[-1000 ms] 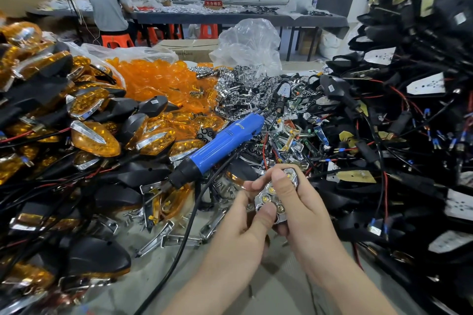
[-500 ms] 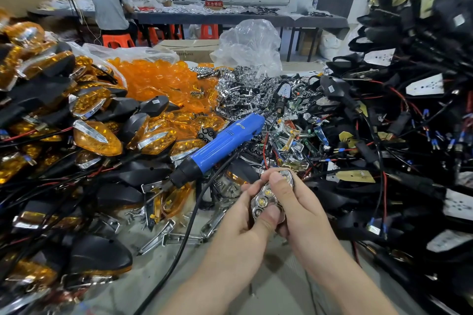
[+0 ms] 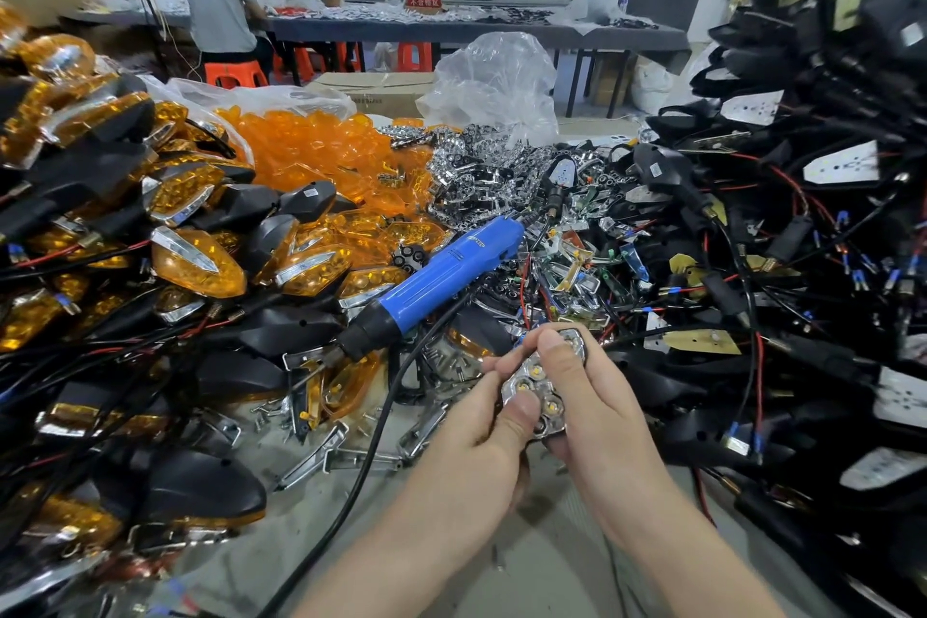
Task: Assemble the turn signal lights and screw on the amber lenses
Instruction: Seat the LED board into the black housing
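We hold a chrome LED reflector (image 3: 537,390) in both hands just above the front of the bench (image 3: 531,562), near the middle of the view. Our left hand (image 3: 476,452) grips it from the left, with the thumb pressed on its lower face and the fingers curled behind its edge. Our right hand (image 3: 607,412) grips it from the right, thumb laid over its upper part, so both hands are together and clamped on the same piece. Three lit-looking amber-white LED cups show between the two thumbs. Whether a black housing sits behind the reflector we cannot tell, since our fingers cover its back. Just beyond our hands lies a blue electric screwdriver (image 3: 441,274), tilted with its black nose down to the left, and its black cable (image 3: 373,432) runs along the bench toward us. To the left, finished turn signal lights (image 3: 198,264) with amber lenses and black bodies are heaped high. Behind them a pile of loose amber lenses (image 3: 311,146) spills from a clear bag, and beside it lies a heap of chrome reflectors (image 3: 476,166). To the right, black housings with red and black wires (image 3: 752,276) rise in a tall stack. A crumpled clear plastic bag (image 3: 496,80) stands behind the chrome heap. At a far table (image 3: 451,33) three people (image 3: 215,5) work by orange stools (image 3: 235,74).
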Tool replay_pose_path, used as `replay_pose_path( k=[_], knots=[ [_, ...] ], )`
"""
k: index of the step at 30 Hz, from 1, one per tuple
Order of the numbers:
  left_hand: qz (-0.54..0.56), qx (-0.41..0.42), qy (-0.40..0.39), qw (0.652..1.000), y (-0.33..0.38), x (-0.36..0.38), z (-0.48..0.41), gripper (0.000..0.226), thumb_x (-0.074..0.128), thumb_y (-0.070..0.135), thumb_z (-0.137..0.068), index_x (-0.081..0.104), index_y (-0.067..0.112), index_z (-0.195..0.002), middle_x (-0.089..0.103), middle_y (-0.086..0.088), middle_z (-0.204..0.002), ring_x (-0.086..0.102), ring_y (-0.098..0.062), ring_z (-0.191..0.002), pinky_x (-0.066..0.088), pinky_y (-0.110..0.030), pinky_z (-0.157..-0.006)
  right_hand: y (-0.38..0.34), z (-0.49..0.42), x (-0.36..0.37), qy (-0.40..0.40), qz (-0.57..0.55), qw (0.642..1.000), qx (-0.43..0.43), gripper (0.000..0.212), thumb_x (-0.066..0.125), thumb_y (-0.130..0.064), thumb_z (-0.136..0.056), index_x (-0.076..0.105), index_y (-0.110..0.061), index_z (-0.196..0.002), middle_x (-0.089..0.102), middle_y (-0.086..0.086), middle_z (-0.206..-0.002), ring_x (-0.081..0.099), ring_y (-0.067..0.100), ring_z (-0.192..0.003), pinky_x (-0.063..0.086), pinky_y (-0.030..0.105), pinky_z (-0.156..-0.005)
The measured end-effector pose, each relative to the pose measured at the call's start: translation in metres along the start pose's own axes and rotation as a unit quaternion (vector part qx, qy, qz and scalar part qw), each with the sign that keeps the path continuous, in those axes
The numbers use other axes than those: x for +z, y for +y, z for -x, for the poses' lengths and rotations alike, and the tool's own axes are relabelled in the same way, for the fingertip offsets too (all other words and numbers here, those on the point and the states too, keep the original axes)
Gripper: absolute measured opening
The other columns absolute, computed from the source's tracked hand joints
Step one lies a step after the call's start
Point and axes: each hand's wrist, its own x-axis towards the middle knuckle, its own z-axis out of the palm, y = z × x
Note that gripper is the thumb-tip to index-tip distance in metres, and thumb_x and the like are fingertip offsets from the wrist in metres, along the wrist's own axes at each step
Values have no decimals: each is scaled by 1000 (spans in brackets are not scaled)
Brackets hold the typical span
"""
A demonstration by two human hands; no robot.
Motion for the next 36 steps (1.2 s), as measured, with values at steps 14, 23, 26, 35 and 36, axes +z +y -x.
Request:
replay_pose_path(
  k=[14, 23, 26, 35, 36],
  knots=[
    [281, -154, -157, 934, 22, -3, 6, 23, 51, 29, -97, 51, 7, -104, 62, -9, -74, 30, -7, -38, 28, -16, -36, -9, -4, 0, 18, -253, 962, 102, 37, 67, -50, -88, 58, -19, -69, 53, 1, -68, 66, 22, -66, 49, 45, -74],
    [253, -191, -161, 935, 15, 7, 10, 48, 56, 25, -92, 45, -1, -130, 62, -9, -69, 35, -9, -38, 29, -16, -38, -4, -4, -4, 88, -334, 934, 92, 50, 53, -33, -97, 35, -23, -51, 30, -2, -48, 39, 15, -41, 48, 27, -48],
    [248, -192, -164, 935, 16, 7, 11, 52, 58, 29, -88, 47, 1, -130, 63, -8, -70, 35, -10, -38, 30, -17, -39, -6, -4, -4, 80, -327, 938, 80, 53, 50, -31, -98, 35, -22, -49, 29, -2, -46, 38, 16, -39, 47, 27, -45],
    [261, -179, -183, 931, 22, 12, 13, 45, 56, 24, -92, 49, 5, -132, 65, -12, -76, 37, -13, -42, 31, -20, -42, -13, -3, -8, 51, -329, 942, 51, 54, 48, -27, -98, 33, -22, -46, 28, -2, -41, 37, 16, -36, 44, 27, -44],
    [259, -176, -188, 931, 23, 12, 13, 43, 56, 23, -92, 49, 5, -131, 65, -13, -77, 38, -13, -43, 31, -20, -43, -14, -3, -9, 50, -331, 941, 51, 54, 47, -26, -98, 33, -22, -46, 28, -2, -41, 36, 16, -36, 43, 27, -45]
  ],
)
